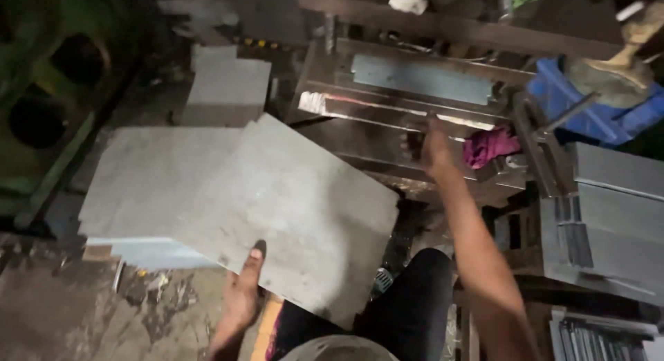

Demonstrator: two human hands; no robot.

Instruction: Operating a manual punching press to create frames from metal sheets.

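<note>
Dim workshop floor; left hand point(242, 295) grip clamped on grey metal sheet point(287, 212) edge; right hand point(434, 148) outstretched, grip state unclear.

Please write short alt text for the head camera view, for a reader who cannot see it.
Seen from above, a person's left hand grips the near edge of a grey metal sheet lying askew on a stack of sheets. Their right hand reaches forward onto a dark metal machine, with a pink rag beside it.
</note>
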